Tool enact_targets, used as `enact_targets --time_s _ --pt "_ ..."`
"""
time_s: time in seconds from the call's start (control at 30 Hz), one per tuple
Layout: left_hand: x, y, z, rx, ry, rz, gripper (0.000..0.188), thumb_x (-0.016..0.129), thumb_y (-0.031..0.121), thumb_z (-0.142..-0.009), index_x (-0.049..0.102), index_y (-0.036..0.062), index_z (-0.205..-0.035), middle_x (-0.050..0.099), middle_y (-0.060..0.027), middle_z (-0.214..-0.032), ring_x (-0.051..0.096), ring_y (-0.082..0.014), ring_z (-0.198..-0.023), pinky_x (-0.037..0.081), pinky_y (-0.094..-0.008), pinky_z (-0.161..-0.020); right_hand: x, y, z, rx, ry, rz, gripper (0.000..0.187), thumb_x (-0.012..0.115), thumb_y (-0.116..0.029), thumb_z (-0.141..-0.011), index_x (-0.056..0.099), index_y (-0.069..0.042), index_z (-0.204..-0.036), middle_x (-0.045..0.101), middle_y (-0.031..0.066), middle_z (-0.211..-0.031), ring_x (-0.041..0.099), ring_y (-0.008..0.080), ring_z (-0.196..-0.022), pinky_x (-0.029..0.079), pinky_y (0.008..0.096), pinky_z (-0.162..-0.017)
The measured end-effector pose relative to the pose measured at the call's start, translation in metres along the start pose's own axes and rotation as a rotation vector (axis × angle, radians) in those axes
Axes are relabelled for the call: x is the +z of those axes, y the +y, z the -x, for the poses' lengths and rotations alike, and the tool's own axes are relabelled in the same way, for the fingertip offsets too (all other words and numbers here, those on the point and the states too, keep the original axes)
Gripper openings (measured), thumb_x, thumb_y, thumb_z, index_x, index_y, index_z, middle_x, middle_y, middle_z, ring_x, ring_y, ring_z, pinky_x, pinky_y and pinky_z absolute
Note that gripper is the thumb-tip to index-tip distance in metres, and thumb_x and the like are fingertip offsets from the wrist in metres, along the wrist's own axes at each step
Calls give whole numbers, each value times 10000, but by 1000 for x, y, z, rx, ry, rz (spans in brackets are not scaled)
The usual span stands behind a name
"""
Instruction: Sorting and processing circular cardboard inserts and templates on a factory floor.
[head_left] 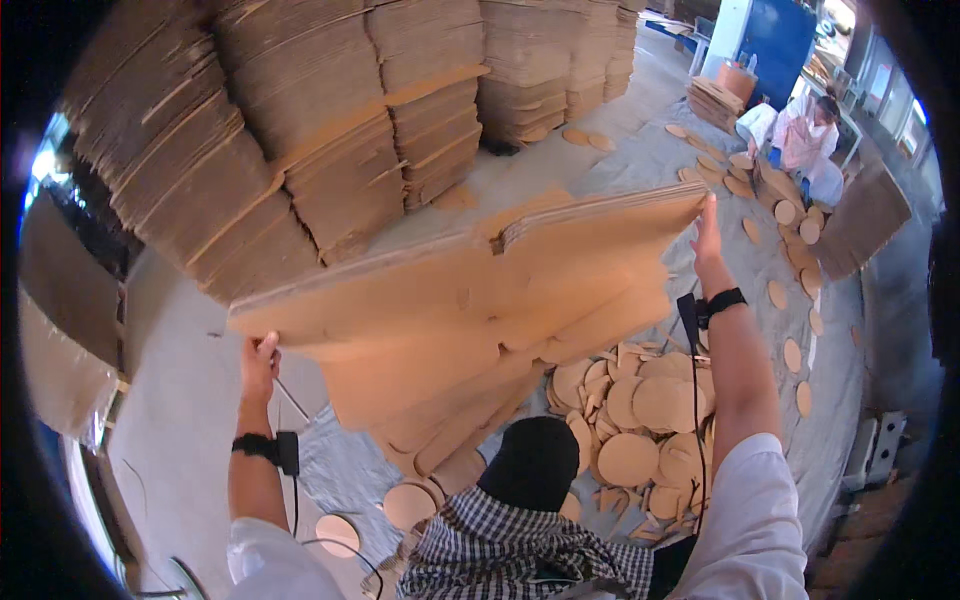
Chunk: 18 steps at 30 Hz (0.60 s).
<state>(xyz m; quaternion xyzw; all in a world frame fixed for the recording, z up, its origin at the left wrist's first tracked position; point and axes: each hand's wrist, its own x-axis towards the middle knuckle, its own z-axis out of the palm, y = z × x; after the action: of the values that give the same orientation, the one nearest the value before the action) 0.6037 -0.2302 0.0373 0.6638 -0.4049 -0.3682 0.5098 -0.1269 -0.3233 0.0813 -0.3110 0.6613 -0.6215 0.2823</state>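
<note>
I hold up a thick stack of flat brown cardboard sheets [450, 300] in front of me, level and a little higher on the right. My left hand [258, 362] grips its lower left corner. My right hand [707, 232] presses against its upper right end, fingers stretched up along the edge. Both wrists wear black bands with a small device and a cable. Under the stack, round cardboard discs [640, 420] lie heaped on the floor.
Tall piles of flattened cardboard [300, 130] stand behind the lifted stack. More discs [790, 250] are scattered over a grey floor sheet to the right. A person in light clothes [805, 135] sits at the far right. A blue cabinet [775, 40] stands at the back.
</note>
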Motion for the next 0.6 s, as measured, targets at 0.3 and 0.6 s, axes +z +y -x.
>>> enact_targets --time_s 0.3,0.6 --pt "4 2 0 76 113 53 306 557 382 -869 489 111 -994 507 35 -845 480 -67 -708 347 -208 -532 -44 7 -11 33 40 -97 946 304 -761 -759 245 -59 -1390 302 117 -1414 239 252 -1321 188 383 -1052" --pt "110 193 19 640 -66 -477 525 510 480 -868 581 -40 -840 503 -54 -616 467 -148 -602 387 -307 -589 -331 -106 161 -362 555 447 708 276 -556 -911 509 55 -1184 562 186 -1167 498 266 -1124 342 327 -959"
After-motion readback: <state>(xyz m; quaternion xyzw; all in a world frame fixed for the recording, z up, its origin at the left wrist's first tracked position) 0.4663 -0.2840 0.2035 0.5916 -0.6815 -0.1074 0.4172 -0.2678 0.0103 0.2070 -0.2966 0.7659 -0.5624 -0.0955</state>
